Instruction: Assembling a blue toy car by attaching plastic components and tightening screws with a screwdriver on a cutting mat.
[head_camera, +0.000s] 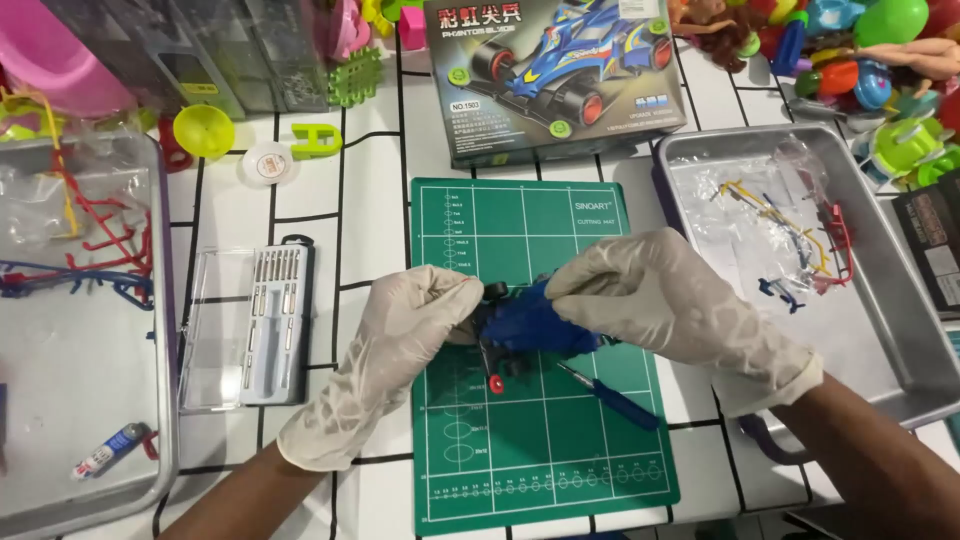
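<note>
Two hands: both gloved, both gripping the same blue toy car right over the green cutting mat, which I'm using as the landmark for everything here.
Left hand: curling tight around the car's front end, fingers closed on it, near the mat's left edge.
Right hand: wrapping over the top and rear of the car, fingers closed on the body, above the mat's right half.
Car: sitting just above the middle of the mat, body shell looking like it's on the chassis, a black wheel showing at the front; I can't tell if every wheel is on.
Loose bit: a small red round part is lying on the mat just below the car, so I'm guessing something is waiting to be fitted.
Screwdriver: blue handle, resting on the mat to the lower right of the car, nobody touching it.
Bit set: clear case lying just left of the mat.
Box: car picture on it, sitting right behind the mat.
Right tray: right of the mat, holding a plastic bag and empty-looking part frames.
Left tray: far left of the mat, more stripped frames plus a small tube.
Progress: looking mostly built to me, with finishing bits left.
</note>
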